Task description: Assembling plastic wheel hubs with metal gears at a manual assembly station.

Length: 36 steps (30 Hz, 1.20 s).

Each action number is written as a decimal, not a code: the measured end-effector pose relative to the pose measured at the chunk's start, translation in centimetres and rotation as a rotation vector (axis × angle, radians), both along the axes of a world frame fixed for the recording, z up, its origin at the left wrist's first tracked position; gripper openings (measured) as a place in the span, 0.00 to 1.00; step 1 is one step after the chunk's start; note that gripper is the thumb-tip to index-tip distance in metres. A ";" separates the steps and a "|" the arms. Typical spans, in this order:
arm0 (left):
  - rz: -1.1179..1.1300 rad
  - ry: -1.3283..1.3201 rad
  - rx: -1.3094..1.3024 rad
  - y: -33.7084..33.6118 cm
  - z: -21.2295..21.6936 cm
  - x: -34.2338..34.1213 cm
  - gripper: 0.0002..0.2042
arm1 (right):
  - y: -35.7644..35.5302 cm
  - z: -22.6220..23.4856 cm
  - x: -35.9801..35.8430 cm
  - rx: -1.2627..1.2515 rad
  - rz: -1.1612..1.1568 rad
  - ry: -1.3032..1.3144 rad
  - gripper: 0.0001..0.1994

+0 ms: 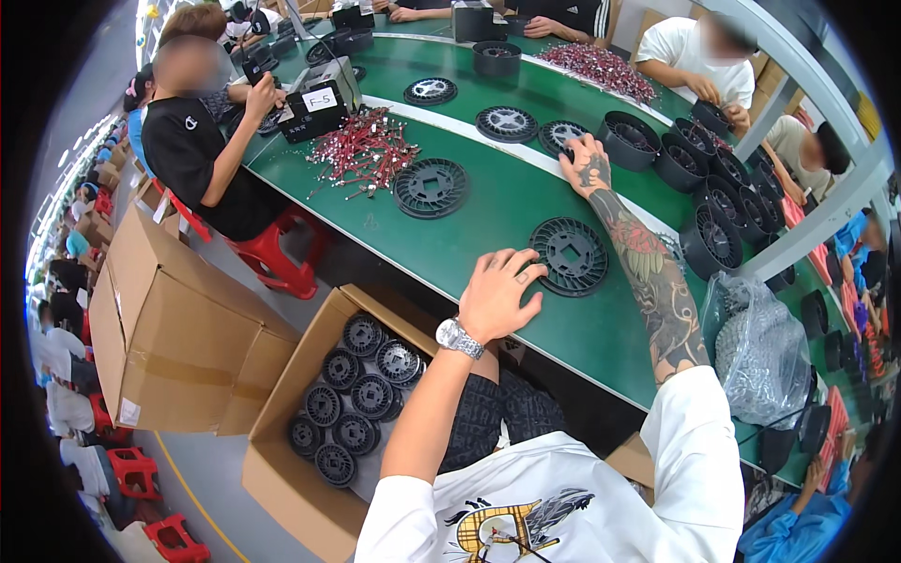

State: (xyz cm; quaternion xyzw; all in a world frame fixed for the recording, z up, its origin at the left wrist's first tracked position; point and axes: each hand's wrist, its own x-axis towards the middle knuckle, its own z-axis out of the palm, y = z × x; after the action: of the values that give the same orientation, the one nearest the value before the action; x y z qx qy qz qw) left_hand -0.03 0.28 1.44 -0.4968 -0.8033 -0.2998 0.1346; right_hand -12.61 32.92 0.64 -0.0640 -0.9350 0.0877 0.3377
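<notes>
The left hand (497, 296) lies flat and empty beside a disc (570, 255). The right hand (584, 164), at 1 o'clock, grips a disc (561, 137); it could be knocked into the adjacent hubs (631, 139).

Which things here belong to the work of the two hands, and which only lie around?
In the work:
- left hand beside round black grille disc
- right hand on finned disc
- open carton of discs

Lying about:
- red wire pile
- closed cardboard box
- clear bag of parts
</notes>
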 end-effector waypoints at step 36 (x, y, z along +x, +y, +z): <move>-0.010 -0.120 0.125 0.3 0.6 -0.2 0.12 | 4.5 10.0 26.3 0.235 0.110 -0.891 0.14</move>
State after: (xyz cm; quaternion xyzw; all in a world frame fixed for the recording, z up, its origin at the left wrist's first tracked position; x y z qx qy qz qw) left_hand -0.23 0.55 2.04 -0.4725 -0.7871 -0.3793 0.1157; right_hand 13.68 37.42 10.66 -0.0070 -0.9946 -0.0372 -0.0970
